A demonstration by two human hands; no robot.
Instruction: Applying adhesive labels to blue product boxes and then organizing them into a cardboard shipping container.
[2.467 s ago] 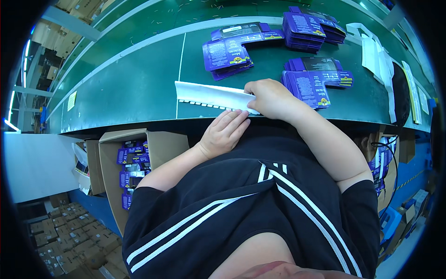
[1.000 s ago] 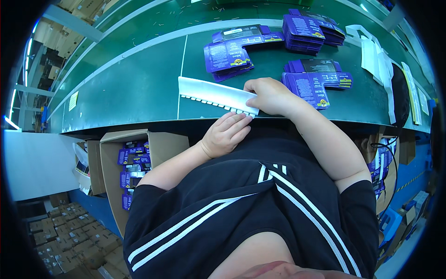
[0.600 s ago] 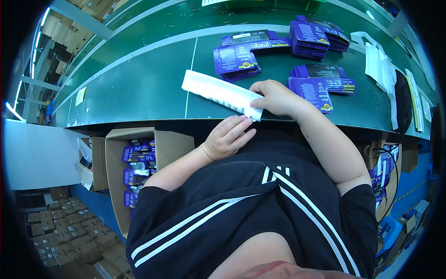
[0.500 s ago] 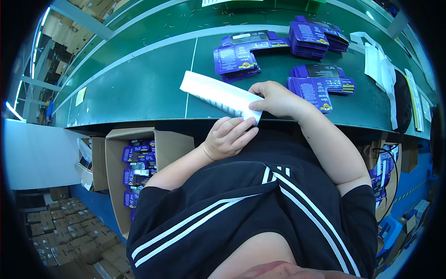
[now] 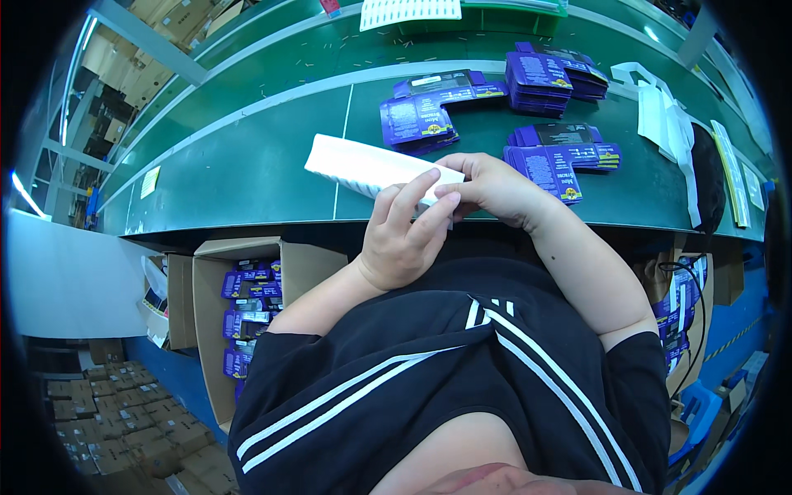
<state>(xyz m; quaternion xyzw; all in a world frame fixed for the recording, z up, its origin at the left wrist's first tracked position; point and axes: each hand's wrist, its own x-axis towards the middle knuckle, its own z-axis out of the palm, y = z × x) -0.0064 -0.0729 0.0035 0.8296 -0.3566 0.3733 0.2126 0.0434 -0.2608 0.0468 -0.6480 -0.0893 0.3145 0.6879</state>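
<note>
White sheet is gripped by the right hand, the left hand now higher across it, grip unclear.

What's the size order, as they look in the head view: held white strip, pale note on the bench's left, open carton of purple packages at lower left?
1. Open carton
2. White strip
3. Pale note, clearly smallest

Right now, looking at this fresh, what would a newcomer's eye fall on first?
Most likely the bright white strip, slanting over the front of the green table, its right end held by the right hand, with fingers of the left hand there too. Next, perhaps, the purple cartons stacked beyond the hands, then the open cardboard box of purple packaging below the table edge at left.
</note>
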